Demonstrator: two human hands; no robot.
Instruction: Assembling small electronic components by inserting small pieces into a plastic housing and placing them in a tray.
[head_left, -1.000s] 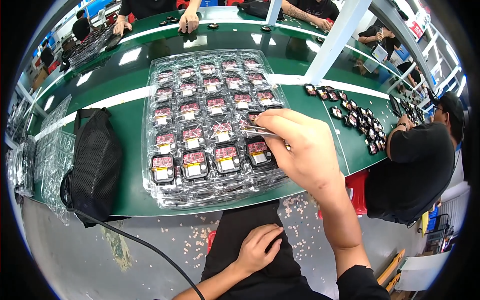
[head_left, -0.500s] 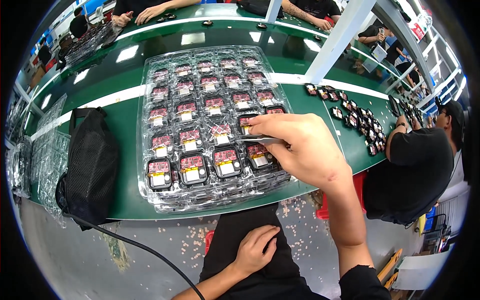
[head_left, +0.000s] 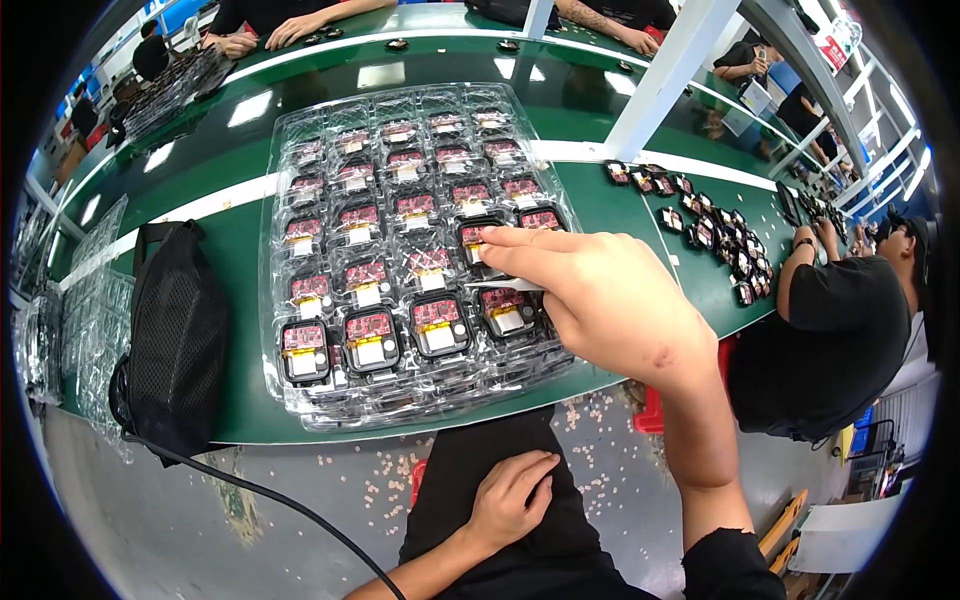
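A stack of clear plastic trays (head_left: 275, 300) lies on the green table before me, its top tray holding rows of square black watch cases with red circuit boards and silver-white parts. My right hand (head_left: 600, 290) reaches over its right side, the index fingertip pressing on one watch case (head_left: 468, 232) in the second row from the front. A slim metal tool, which looks like tweezers (head_left: 512, 284), sticks out from under those fingers; the rest is hidden by the hand. Just nearer sits another watch case (head_left: 507, 312). My left hand (head_left: 512, 497) rests on my thigh, loosely bent and holding nothing.
A black mesh bag (head_left: 180, 330) with a cable stands left of the trays, beside more clear trays (head_left: 95, 310). Loose watch cases (head_left: 715, 235) lie to the right, near a seated person (head_left: 840, 340). A white post (head_left: 665, 85) rises behind. Small pale bits litter the floor.
The trays and table appear shifted slightly left in the view. My right index finger now reaches straighter onto the watch case. My left hand stays on my thigh.
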